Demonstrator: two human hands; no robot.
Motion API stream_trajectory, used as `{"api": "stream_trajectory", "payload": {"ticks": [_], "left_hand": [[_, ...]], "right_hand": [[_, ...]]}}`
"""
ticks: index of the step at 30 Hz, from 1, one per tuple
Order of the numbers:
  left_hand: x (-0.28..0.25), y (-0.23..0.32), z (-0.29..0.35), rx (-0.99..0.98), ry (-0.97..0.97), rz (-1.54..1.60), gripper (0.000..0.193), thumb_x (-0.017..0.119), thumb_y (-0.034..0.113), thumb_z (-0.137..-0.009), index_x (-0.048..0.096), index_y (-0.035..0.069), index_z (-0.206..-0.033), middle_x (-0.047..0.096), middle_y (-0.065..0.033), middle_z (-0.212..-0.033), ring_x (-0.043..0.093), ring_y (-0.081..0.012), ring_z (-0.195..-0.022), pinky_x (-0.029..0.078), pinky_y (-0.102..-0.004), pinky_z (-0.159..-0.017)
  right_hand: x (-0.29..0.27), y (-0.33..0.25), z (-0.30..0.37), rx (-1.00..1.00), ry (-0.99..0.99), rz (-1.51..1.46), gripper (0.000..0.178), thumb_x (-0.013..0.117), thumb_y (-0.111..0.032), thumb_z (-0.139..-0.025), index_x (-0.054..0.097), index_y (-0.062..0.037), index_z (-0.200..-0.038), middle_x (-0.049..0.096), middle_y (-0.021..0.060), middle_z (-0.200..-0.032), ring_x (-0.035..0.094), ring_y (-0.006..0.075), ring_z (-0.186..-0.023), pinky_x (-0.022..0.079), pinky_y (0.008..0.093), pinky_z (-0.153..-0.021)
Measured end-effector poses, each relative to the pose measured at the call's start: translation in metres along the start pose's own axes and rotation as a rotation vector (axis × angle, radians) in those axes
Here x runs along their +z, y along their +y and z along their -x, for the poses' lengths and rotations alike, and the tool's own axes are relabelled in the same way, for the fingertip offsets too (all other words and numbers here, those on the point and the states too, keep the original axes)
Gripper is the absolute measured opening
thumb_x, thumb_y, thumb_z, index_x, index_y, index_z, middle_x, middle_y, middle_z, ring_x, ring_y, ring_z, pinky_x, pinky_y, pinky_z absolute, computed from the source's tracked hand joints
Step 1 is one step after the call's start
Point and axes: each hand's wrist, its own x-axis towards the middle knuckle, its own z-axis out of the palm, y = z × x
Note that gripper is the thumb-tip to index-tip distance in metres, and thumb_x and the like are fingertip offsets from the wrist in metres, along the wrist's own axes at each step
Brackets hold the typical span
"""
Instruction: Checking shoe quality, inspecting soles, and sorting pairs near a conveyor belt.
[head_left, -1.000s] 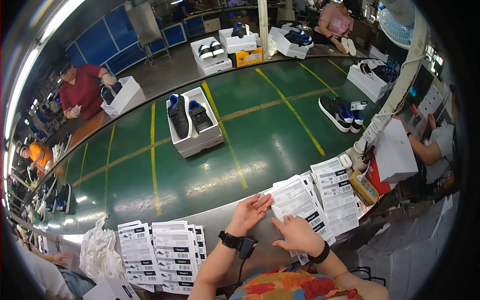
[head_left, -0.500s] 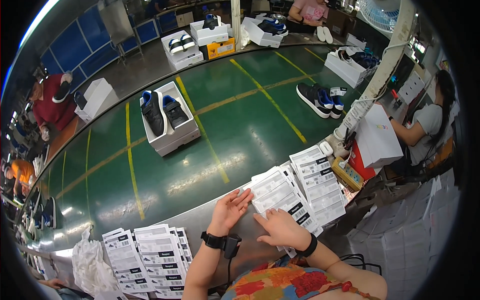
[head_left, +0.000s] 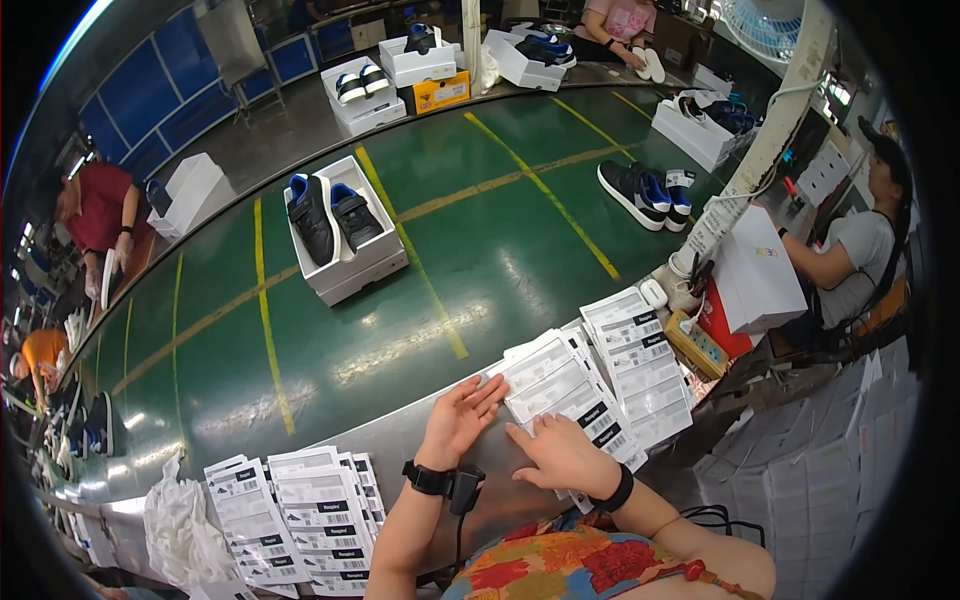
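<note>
My left hand (head_left: 462, 415) is palm up, its fingers stretched out. Their tips are at the left edge of a stack of label sheets (head_left: 553, 378), white with black and barcoded strips. Across the lower part of this stack lies my right hand (head_left: 566, 455), its fingers extended over the paper and the thumb apart. Neither hand grips anything. A second stack of label sheets (head_left: 640, 375) lies just to the right, partly overlapped. Whether my left fingertips touch the paper edge is hard to tell.
A green belt (head_left: 420, 290) carries an open white shoebox (head_left: 370, 280) with black shoes and a loose pair of black shoes (head_left: 640, 198). More label sheets (head_left: 320, 510) and a white plastic bag (head_left: 185, 525) lie at left. A yellow power strip (head_left: 697, 345) sits right. Co-workers are around the belt.
The shoebox and loose shoes have shifted slightly right on the belt. At left a co-worker has lowered a shoe; at the back another now touches the white soles. My hands have barely moved.
</note>
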Motion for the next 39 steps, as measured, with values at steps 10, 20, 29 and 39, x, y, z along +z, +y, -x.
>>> {"api": "stream_trajectory", "payload": {"ticks": [10,20,29,39], "left_hand": [[-0.0005,0.0,-0.0002,0.001,0.002,0.0,0.019,0.053,0.012,-0.097,0.053,0.001,-0.112,0.052,-0.0287,-0.137,0.054,-0.0379,-0.126,0.051,-0.0378,-0.09],[0.0006,0.0014,-0.0003,-0.015,0.002,0.022,0.018,0.053,0.011,-0.097,0.054,0.001,-0.111,0.053,-0.0275,-0.137,0.054,-0.0375,-0.126,0.051,-0.0376,-0.089],[0.0017,0.0005,0.0009,-0.012,0.002,0.048,0.017,0.054,0.01,-0.096,0.054,0.001,-0.11,0.054,-0.0264,-0.136,0.054,-0.0369,-0.126,0.051,-0.0369,-0.088],[0.0007,-0.0008,-0.0005,-0.023,0.009,0.064,0.016,0.053,0.009,-0.096,0.054,0.003,-0.11,0.054,-0.0255,-0.136,0.053,-0.0364,-0.127,0.05,-0.0366,-0.088]], "right_hand": [[0.0017,0.0016,0.0015,-0.003,0.021,-0.054,0.072,0.074,-0.041,-0.077,0.055,0.0018,-0.131,0.065,0.0285,-0.095,0.063,0.0402,-0.093,0.048,0.0447,-0.084],[-0.0012,0.0029,0.0011,0.009,-0.016,-0.044,0.07,0.071,-0.045,-0.08,0.054,-0.0002,-0.131,0.063,0.0241,-0.097,0.062,0.0378,-0.096,0.048,0.0431,-0.084],[0.0041,0.0033,0.0018,0.007,0.024,-0.016,0.069,0.07,-0.045,-0.081,0.054,0.0005,-0.13,0.064,0.0244,-0.098,0.062,0.0373,-0.095,0.048,0.0428,-0.084],[0.0071,0.003,0.0008,0.012,0.075,0.018,0.066,0.069,-0.044,-0.081,0.056,0.0003,-0.128,0.064,0.024,-0.097,0.063,0.0365,-0.095,0.048,0.0419,-0.085]]}}
